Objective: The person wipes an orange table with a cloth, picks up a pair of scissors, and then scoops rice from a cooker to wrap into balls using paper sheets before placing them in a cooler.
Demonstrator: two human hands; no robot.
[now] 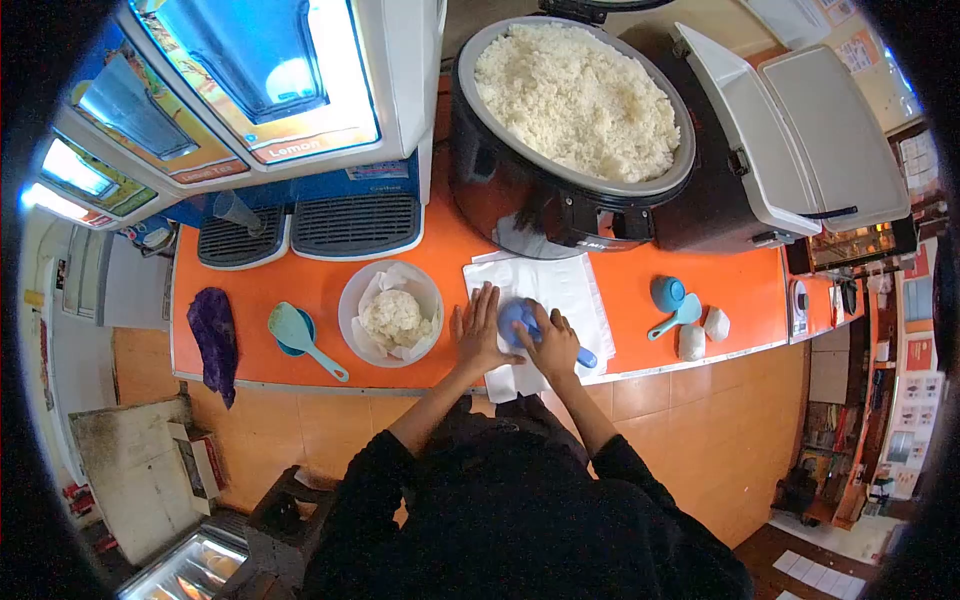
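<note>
My left hand [481, 335] lies flat with its fingers stretched out on sheets of white paper [565, 285] at the counter's front edge. Beside it, my right hand [550, 347] is closed over a blue rice paddle [518, 320], whose handle pokes out to the right. The paddle's broad end rests on the paper; whether rice is under it is hidden. Left of my hands stands a white bowl [352, 350] with a mound of rice [395, 318] on white lining. Above the paper, a large open rice cooker [520, 205] is full of cooked rice [580, 100].
On the orange counter [260, 370], a pale green paddle [300, 333] lies across a teal cup, near a purple cloth [213, 340]. To the right sit a blue cup [667, 293], another paddle [685, 313] and two white wrapped lumps [691, 343]. A drink dispenser [355, 225] stands back left.
</note>
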